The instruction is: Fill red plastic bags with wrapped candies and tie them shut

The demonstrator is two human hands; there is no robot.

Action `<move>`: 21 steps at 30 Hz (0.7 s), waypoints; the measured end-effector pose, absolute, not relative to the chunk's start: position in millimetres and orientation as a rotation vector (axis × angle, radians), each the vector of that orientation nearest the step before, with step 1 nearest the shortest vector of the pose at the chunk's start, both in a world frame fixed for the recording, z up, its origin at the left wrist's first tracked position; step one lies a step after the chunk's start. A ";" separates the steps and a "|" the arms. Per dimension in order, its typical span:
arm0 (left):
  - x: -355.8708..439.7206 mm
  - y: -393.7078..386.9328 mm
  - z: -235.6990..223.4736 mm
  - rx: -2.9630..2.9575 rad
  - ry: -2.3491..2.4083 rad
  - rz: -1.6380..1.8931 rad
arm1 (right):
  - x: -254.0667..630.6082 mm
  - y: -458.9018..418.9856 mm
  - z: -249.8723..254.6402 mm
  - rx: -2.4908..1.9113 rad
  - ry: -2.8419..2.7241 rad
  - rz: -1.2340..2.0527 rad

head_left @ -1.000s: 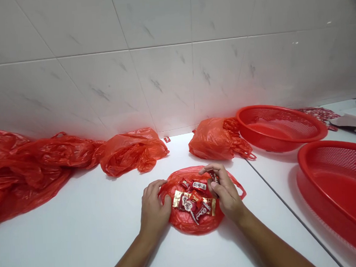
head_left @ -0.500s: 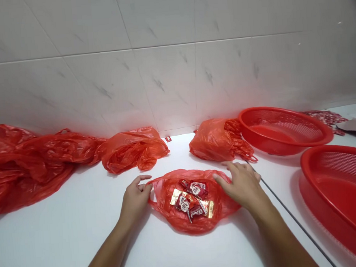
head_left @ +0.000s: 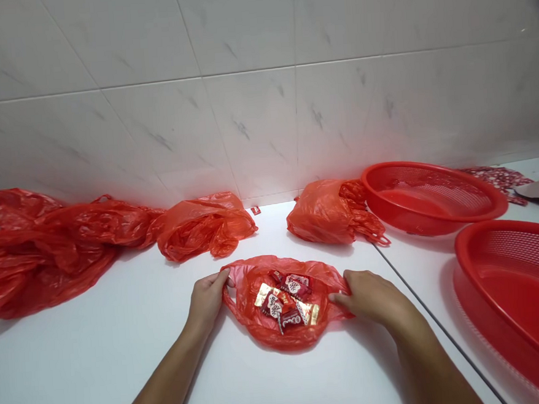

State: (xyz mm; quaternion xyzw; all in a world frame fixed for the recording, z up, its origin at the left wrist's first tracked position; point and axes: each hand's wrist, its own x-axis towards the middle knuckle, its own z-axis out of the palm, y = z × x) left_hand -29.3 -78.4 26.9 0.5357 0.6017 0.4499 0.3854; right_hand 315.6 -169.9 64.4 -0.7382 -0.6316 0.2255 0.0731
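Observation:
A red plastic bag [head_left: 254, 323] lies flat on the white table with its mouth spread wide. Several gold-and-red wrapped sweets [head_left: 285, 299] rest inside it. My left hand [head_left: 207, 302] pinches the bag's left handle. On the opposite side, my right hand [head_left: 371, 296] grips the bag's right edge. Neither hand touches the sweets.
Crumpled red plastic bags [head_left: 46, 242] [head_left: 204, 228] and a knotted orange-red bag [head_left: 328, 213] lie along the tiled wall [head_left: 248, 93]. Two red mesh baskets [head_left: 430, 224] [head_left: 468, 274] stand at right, beyond a table seam [head_left: 439, 325]. A small red wrapper [head_left: 255, 210] lies by the wall.
My hands have moved apart from the sweets out to the bag's sides and taken hold of its edges. The bag's mouth has spread wider, and the sweets have shifted slightly.

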 end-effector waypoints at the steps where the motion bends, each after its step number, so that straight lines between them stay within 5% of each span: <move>1: -27.9 -78.6 26.5 1.373 1.530 1.151 | 317.3 -168.9 62.3 -2.195 -1.927 0.704; 8: -21.9 -75.8 21.7 1.433 1.482 1.190 | 319.7 -159.3 83.2 -1.694 -1.970 0.805; 16: -25.2 -74.4 22.2 1.455 1.411 1.170 | 295.9 -135.1 169.1 -1.405 -2.190 0.530; 21: -28.2 -74.1 25.3 1.441 1.390 1.148 | 283.5 -135.9 176.4 -1.267 -2.109 0.509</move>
